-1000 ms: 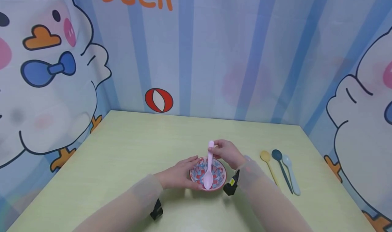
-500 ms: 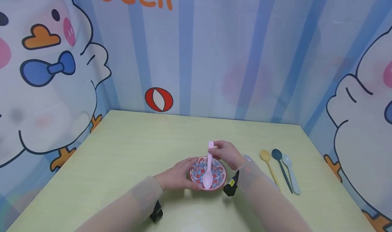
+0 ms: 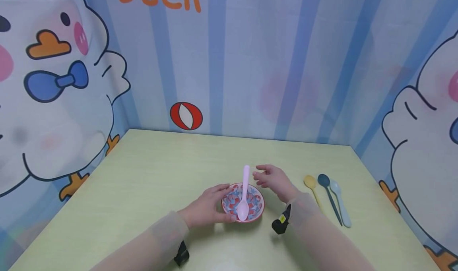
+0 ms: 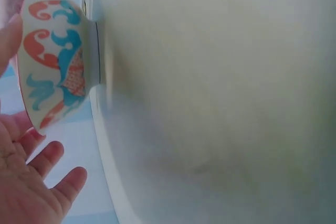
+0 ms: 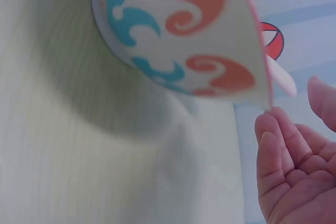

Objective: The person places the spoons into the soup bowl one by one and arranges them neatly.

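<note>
A small bowl (image 3: pixel 230 201) with a red and blue pattern stands on the table. My left hand (image 3: pixel 205 208) holds its left side, thumb at the near rim and fingers at the far rim. In the left wrist view, the bowl (image 4: pixel 58 61) is between thumb and index finger, with the other fingers spread loosely. A pink spoon (image 3: pixel 245 187) leans in the bowl, handle sticking up past the far rim. To the right of that handle, my right hand (image 3: pixel 275 181) is in the air with relaxed fingers, holding nothing and apart from the spoon.
At the right lie a yellow spoon (image 3: pixel 310 182), a dark teal spoon (image 3: pixel 324 181) and a pale blue spoon (image 3: pixel 336 188), side by side. My right sleeve covers part of the yellow one. A striped cartoon curtain (image 3: pixel 250 64) backs the table (image 3: pixel 161 163).
My right hand has let go of the pink spoon's handle and moved a little to the right. The spoon stays leaning in the bowl. My left hand keeps its hold.
</note>
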`<action>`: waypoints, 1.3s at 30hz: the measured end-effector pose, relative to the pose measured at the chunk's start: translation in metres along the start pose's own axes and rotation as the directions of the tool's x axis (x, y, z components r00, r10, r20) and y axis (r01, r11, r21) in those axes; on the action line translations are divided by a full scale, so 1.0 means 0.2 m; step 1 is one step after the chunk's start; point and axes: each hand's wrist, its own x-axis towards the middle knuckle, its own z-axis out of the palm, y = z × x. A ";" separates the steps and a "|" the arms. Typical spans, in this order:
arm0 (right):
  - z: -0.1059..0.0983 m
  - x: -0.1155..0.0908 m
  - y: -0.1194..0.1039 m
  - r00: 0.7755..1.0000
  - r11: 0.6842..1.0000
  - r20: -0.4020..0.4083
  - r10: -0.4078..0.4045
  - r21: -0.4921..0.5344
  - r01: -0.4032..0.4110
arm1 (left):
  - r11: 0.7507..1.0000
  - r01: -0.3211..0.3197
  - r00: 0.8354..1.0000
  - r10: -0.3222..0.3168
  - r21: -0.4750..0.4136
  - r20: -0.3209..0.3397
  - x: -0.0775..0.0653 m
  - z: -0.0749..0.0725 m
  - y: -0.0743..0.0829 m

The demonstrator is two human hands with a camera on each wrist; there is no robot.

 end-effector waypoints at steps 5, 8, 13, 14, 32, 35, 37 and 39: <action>-0.09 -0.07 0.01 0.999 0.999 -0.032 0.000 -0.041 -0.001 | 1.000 0.017 1.000 -0.017 -0.003 -0.015 -0.02 0.01 0.02; -0.14 -0.10 0.02 0.999 0.999 -0.054 0.001 -0.053 -0.004 | 1.000 0.021 1.000 -0.021 0.009 -0.010 -0.04 0.01 0.02; -0.23 -0.18 0.05 0.997 1.000 -0.083 0.005 -0.027 -0.007 | 1.000 0.019 1.000 -0.019 0.021 -0.001 -0.04 0.03 0.02; -0.26 -0.20 0.06 0.996 0.999 -0.089 0.002 -0.035 -0.005 | 1.000 0.016 1.000 -0.016 0.018 -0.001 -0.05 0.03 0.02; -0.47 -0.41 0.26 0.987 0.794 -0.162 -0.012 -0.602 -0.089 | 1.000 0.014 1.000 -0.014 -0.026 -0.010 -0.04 0.03 0.01; -0.48 -0.43 0.28 0.988 0.771 -0.151 0.029 -0.626 -0.118 | 0.999 0.015 1.000 -0.016 -0.034 -0.004 -0.04 0.03 0.01; -0.48 -0.44 0.29 0.987 0.768 -0.149 0.058 -0.625 -0.140 | 0.999 0.010 1.000 -0.010 -0.033 -0.005 -0.04 0.03 0.01; -0.49 -0.45 0.30 0.986 0.770 -0.145 0.083 -0.619 -0.156 | 1.000 0.006 1.000 -0.006 -0.030 -0.005 -0.04 0.03 0.01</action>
